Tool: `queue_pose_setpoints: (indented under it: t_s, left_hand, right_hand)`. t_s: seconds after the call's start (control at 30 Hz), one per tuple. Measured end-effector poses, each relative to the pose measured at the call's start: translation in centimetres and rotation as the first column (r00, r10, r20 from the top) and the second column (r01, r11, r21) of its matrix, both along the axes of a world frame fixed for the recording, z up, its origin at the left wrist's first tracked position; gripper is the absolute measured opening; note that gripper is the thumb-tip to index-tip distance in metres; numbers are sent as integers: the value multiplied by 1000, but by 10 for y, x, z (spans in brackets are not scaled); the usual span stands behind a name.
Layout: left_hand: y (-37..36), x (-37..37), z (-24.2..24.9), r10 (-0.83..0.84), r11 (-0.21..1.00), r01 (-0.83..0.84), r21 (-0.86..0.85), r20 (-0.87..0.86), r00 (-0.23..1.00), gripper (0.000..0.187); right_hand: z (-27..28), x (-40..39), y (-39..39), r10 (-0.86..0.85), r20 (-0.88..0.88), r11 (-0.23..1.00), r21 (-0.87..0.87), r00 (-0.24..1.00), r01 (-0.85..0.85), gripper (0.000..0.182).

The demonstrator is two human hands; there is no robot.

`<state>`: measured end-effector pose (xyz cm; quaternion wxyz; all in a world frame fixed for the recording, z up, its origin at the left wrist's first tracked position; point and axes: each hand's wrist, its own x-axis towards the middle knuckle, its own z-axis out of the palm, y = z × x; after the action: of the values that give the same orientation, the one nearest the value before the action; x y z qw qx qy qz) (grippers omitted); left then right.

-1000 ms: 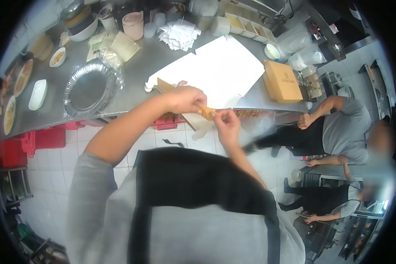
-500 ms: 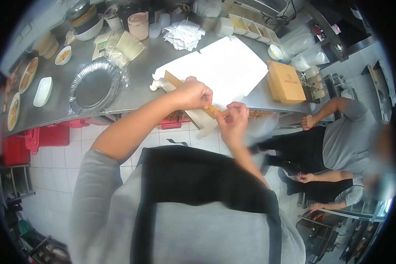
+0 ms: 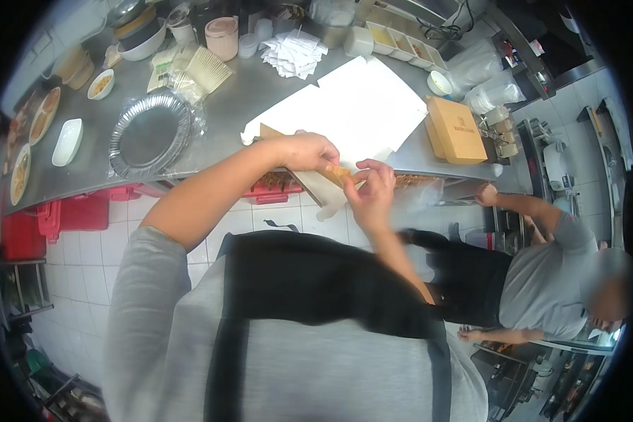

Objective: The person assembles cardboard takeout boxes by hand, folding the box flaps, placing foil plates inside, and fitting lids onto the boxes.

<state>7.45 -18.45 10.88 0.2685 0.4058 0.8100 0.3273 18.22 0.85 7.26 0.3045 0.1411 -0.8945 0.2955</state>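
An unfolded cardboard box (image 3: 362, 98), white inside and brown outside, lies over the front edge of the metal counter. Its near side is raised, and one flap overhangs the edge. My left hand (image 3: 308, 151) is closed on this raised brown side, fingers bent over it. My right hand (image 3: 373, 193) pinches the same side at its right corner, thumb and fingers together. The two hands are close to each other, with a short strip of brown cardboard showing between them. My fingers hide part of the fold.
A folded brown box (image 3: 461, 133) stands right of the sheet. Foil trays (image 3: 150, 137) in plastic, a white dish (image 3: 68, 143) and a pile of paper packets (image 3: 293, 54) are on the counter. A co-worker (image 3: 541, 274) stands at the right. Red crates (image 3: 77, 214) are below.
Both hands stay on the cardboard side with only a slight shift. At the right, the nearer co-worker has moved, one arm now reaching toward the counter.
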Motion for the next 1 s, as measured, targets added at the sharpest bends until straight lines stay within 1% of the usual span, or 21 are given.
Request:
queue_pose_setpoints:
  t_s: [0.1, 0.13, 0.2, 0.27, 0.3, 0.4, 0.43, 0.5, 0.53, 0.63, 0.7, 0.73, 0.77, 0.8, 0.83, 0.87, 0.9, 0.93, 0.97, 1.0]
  left_hand:
    - [2, 4, 11, 129, 992, -128, -19, 48, 990, 11]
    - [2, 7, 13, 131, 991, -130, -5, 3, 991, 9]
    - [3, 11, 16, 136, 991, -134, 21, -92, 986, 5]
    - [6, 15, 17, 143, 989, -131, 63, -253, 957, 4]
    - [9, 19, 15, 147, 988, -126, 84, -326, 934, 5]
    - [13, 28, 7, 81, 995, -39, 88, -549, 832, 10]
    - [12, 29, 5, 63, 997, -22, 76, -592, 803, 10]
    - [5, 28, 4, 74, 996, -30, 83, -606, 792, 10]
    - [1, 29, 4, 79, 996, -34, 86, -612, 787, 11]
    - [-13, 30, 1, 151, 974, -27, 227, -552, 820, 16]
    - [-34, 19, -5, 196, 979, -110, 171, -651, 733, 20]
    - [-44, 12, -7, 212, 977, -153, 147, -699, 683, 22]
    - [-51, 6, -7, 194, 979, -186, 85, -675, 712, 23]
    - [-51, 5, -5, 188, 981, -170, 98, -712, 676, 23]
    - [-48, 5, -3, 180, 983, -150, 109, -748, 639, 23]
    - [-44, 9, -1, 172, 985, -129, 118, -779, 603, 23]
    - [-39, 16, 5, 160, 987, -104, 122, -782, 603, 29]
    - [-40, 22, 11, 229, 972, -90, 217, -785, 576, 32]
    - [-40, 27, 18, 298, 948, -74, 310, -780, 549, 36]
    - [-43, 27, 27, 368, 915, -55, 400, -770, 522, 39]
  right_hand:
    - [9, 1, 2, 80, 100, 996, 21, 992, -82, 19]
    - [12, 0, 2, 72, 131, 997, 25, 989, -76, 18]
    - [17, -3, 1, 59, 189, 997, 30, 980, -66, 17]
    - [24, -5, -3, 58, 216, 997, 30, 975, -66, 16]
    - [25, -4, -5, 57, 234, 997, 31, 971, -66, 16]
    - [21, -2, -12, 39, 221, 997, 49, 974, -51, 18]
    - [18, -1, -12, 43, 207, 998, 32, 977, -50, 18]
    - [9, 0, -10, 49, 181, 999, -2, 982, -50, 18]
    - [5, 0, -7, 53, 200, 998, -37, 978, -46, 18]
    - [-5, -5, 9, 84, 240, 985, -165, 967, -45, 20]
    - [-7, -9, 21, 120, 248, 961, -273, 961, -49, 24]
    - [3, -8, 15, 51, 208, 992, -125, 977, -25, 27]
    - [17, -6, 9, -13, 154, 1000, 24, 988, 9, 31]
    - [32, -6, 2, -71, 90, 984, 170, 993, 55, 34]
    - [42, -8, -11, -87, 42, 967, 244, 995, 74, 43]
    - [46, -12, -23, -44, 163, 970, 245, 986, 3, 41]
    - [48, -18, -33, 0, 281, 969, 237, 960, -69, 39]
    - [50, -26, -40, 43, 395, 965, 222, 918, -141, 37]
    - [43, -36, -44, 7, 502, 956, 251, 865, -153, 32]
    - [38, -40, -43, 92, 492, 976, 128, 866, -176, 30]
